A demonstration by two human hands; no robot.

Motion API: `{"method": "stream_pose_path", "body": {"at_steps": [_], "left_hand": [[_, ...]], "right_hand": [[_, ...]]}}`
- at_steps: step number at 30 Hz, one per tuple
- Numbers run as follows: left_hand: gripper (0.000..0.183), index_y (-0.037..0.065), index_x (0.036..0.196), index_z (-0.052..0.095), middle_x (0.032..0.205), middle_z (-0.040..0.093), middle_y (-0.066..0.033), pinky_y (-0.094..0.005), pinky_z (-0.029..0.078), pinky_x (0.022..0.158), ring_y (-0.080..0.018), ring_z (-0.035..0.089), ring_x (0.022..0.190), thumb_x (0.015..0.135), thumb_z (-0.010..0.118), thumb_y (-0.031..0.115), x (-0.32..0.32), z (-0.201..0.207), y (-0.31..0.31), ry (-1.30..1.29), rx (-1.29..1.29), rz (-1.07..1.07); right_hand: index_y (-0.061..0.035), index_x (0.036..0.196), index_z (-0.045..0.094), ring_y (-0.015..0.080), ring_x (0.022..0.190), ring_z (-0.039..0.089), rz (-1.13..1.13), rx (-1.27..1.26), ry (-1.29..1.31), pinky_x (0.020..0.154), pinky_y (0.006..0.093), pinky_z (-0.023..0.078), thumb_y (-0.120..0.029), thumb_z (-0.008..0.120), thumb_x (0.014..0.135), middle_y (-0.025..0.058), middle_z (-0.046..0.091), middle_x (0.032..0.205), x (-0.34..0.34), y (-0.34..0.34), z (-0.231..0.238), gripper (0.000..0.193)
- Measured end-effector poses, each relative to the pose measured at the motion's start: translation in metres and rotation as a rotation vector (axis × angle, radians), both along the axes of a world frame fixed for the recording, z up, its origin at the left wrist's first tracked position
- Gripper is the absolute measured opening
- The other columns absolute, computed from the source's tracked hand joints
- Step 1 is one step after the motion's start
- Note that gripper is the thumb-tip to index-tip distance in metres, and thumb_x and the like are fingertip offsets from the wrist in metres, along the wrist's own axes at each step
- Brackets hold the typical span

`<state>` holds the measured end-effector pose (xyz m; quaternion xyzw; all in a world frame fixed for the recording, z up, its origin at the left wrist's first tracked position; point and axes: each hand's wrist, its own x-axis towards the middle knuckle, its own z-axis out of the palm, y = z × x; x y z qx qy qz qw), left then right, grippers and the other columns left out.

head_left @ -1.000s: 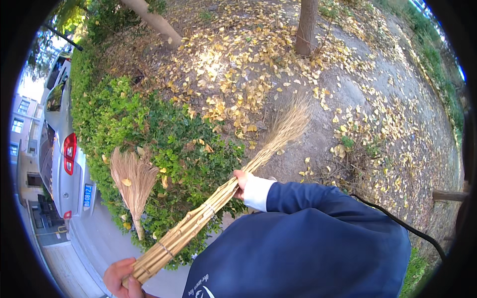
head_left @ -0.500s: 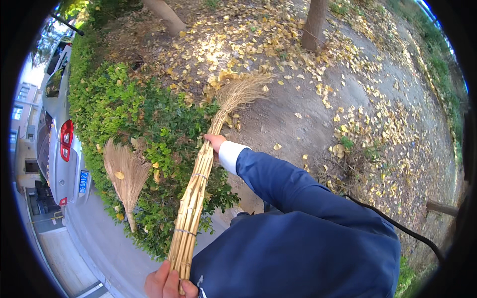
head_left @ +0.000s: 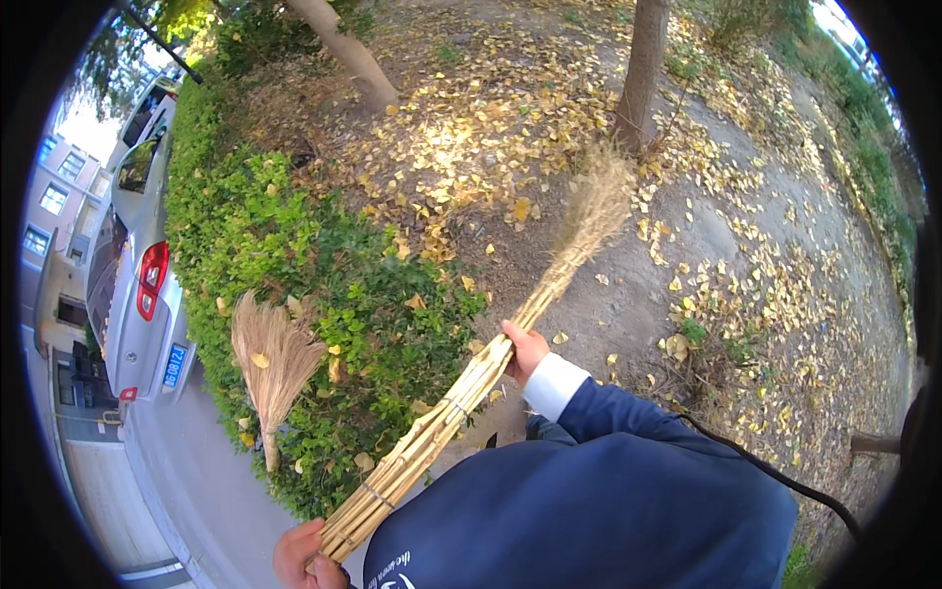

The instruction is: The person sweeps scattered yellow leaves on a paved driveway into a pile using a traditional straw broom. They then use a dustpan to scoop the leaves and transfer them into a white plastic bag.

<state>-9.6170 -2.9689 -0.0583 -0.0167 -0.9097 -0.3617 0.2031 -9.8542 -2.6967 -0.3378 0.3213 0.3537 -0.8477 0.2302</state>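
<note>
A long broom [head_left: 424, 450] of bundled canes bound with wire slants across the front of my body. My right hand [head_left: 528, 351] is wrapped round it just below where the brush begins, and my left hand [head_left: 297, 558] grips the butt end at lower left. The bristle head, slightly smeared by motion, points away to the upper right, over ground strewn with yellow leaves [head_left: 549, 108]. Whether the tips touch the ground I cannot tell. Left of it, a second, shorter straw broom [head_left: 275, 358] rests against the hedge, bristles up.
A green hedge [head_left: 245, 206] runs along my left, with a silver car [head_left: 147, 324] parked beyond it on grey paving [head_left: 201, 461]. Tree trunks [head_left: 640, 74] rise ahead. A black cable [head_left: 775, 466] curves past my right side.
The broom's bristle head has swung right and away from me. My right hand has moved right with it, while my left hand stays near the butt end.
</note>
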Motion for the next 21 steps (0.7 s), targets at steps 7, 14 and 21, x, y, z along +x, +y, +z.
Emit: {"method": "stream_pose_path", "body": {"at_steps": [7,14,21], "left_hand": [[0.016,0.004,0.085,0.065,0.089,0.071,-0.0168,-0.0331,0.056,0.069,-0.0272,0.070,0.075,0.070,0.065,0.009,-0.146,-0.069,0.056,-0.036,0.038,-0.423],[0.015,-0.001,0.094,0.065,0.091,0.069,-0.0167,-0.0340,0.054,0.073,-0.0257,0.068,0.079,0.079,0.062,0.002,-0.211,-0.069,0.077,0.082,0.014,-0.155],[0.025,-0.001,0.103,0.060,0.101,0.067,-0.0192,-0.0355,0.056,0.071,-0.0307,0.068,0.084,0.081,0.061,0.011,-0.171,-0.017,0.094,0.264,-0.475,-0.187]], "right_hand": [[-0.0049,0.103,0.046,0.0309,0.077,0.061,-0.577,-0.163,-0.161,0.072,0.0507,0.054,-0.034,0.050,0.096,0.0122,0.058,0.083,0.005,0.087,-0.077,0.030],[-0.0011,0.116,0.035,0.0368,0.073,0.061,-0.410,-0.125,-0.202,0.067,0.0531,0.057,-0.025,0.053,0.092,0.0230,0.055,0.087,-0.155,0.027,-0.086,0.038],[-0.0004,0.099,0.047,0.0325,0.069,0.065,-0.145,-0.387,0.009,0.067,0.0513,0.057,-0.031,0.052,0.094,0.0163,0.059,0.076,-0.223,-0.044,0.019,0.031]]}}
